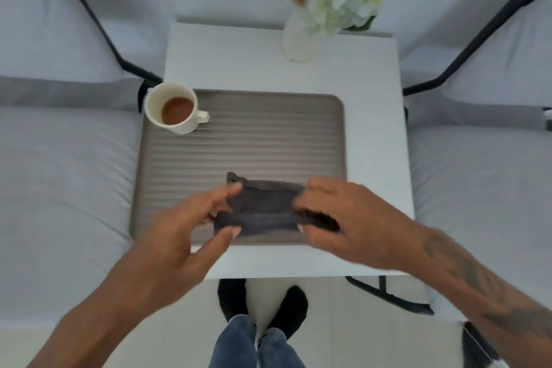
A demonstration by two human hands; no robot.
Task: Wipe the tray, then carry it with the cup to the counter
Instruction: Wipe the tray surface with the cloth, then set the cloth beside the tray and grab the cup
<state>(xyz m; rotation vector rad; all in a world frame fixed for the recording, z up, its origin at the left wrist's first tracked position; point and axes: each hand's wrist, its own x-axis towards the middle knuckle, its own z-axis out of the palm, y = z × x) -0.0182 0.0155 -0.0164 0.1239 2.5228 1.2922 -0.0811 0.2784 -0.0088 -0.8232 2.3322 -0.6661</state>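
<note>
1. The tray (239, 140) lies flat on the white worktop (373, 116), a grey-brown rectangle with a ribbed floor and a low raised rim; it looks stiff and light, best taken by its two short sides so it stays level.
2. The cup (171, 107) stands upright on the tray's far left corner, part full of brown drink (likely to slop if the tray tips, and its weight sits off-centre).
3. A dark cloth (263, 212), soft and limp, is stretched over the tray's near edge.
4. The left hand (182, 236) pinches the cloth's left end between thumb and fingers; the right hand (343, 218) is closed on its right end.
5. A white vase of flowers (298, 39) stands at the worktop's far side, well apart from the tray.
</note>
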